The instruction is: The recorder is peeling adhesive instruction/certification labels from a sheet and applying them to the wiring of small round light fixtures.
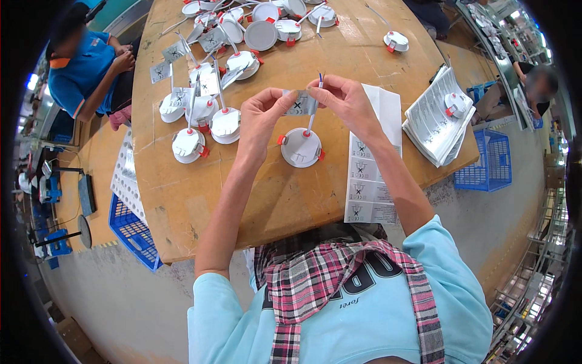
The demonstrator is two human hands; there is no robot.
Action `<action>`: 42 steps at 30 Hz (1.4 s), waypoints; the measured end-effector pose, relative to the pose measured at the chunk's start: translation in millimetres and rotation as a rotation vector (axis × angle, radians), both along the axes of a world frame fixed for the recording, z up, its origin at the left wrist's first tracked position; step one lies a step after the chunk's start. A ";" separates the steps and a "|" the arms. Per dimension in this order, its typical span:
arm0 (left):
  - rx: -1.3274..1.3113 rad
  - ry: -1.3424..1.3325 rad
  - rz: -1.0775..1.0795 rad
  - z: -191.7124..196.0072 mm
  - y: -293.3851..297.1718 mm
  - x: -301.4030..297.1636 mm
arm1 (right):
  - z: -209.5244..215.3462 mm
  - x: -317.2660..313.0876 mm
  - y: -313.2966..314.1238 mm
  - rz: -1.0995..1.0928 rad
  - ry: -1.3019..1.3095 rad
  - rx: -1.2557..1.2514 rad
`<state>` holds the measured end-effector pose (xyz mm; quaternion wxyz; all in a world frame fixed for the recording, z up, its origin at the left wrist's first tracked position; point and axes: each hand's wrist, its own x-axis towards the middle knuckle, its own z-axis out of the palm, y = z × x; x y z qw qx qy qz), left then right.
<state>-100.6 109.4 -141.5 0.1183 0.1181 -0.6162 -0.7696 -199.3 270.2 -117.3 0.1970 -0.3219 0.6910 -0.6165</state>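
Observation:
My left hand [265,115] pinches one end of a small silver printed label [298,105] between thumb and fingers. Close beside it, my right hand [348,103] has thumb and forefinger closed at the label's other end, where the label meets a white cable. That cable rises from a round white downlight [301,148] with red-tipped spring clips, lying on the table just below my hands. Exposed wire ends stick up past my right fingertips. Under my right forearm lies a sheet of labels [359,191]; how firmly the label sticks to the cable is hidden by my fingers.
Several downlights with labelled cables [225,124] crowd the wooden table [291,212] to the left and far side. One downlight [396,41] lies far right; another rests on a stack of label sheets [433,121]. Blue crates [485,161] stand beside the table. A person [85,73] sits at left.

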 end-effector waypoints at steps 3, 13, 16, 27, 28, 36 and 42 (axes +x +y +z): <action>-0.008 0.029 0.000 0.3 0.9 -0.8 | -0.5 4.4 -0.3 -0.050 -0.007 0.065; 0.168 0.058 -0.015 4.4 0.7 0.7 | 8.6 13.7 -3.9 -0.108 -0.104 0.004; 0.243 0.038 -0.040 4.5 -0.1 1.0 | 8.1 14.1 -3.2 -0.116 -0.121 0.015; 0.222 -0.053 -0.057 3.6 0.1 1.7 | 3.8 17.6 0.7 -0.161 -0.088 0.030; 0.222 -0.053 -0.058 3.0 0.1 1.1 | 3.0 18.3 1.6 -0.170 -0.063 0.047; 0.187 -0.066 -0.103 -6.2 -0.5 0.8 | -2.1 14.6 6.7 -0.113 -0.064 0.073; 0.165 -0.035 -0.014 -5.4 8.0 -0.7 | -6.1 11.5 8.2 -0.028 -0.233 0.075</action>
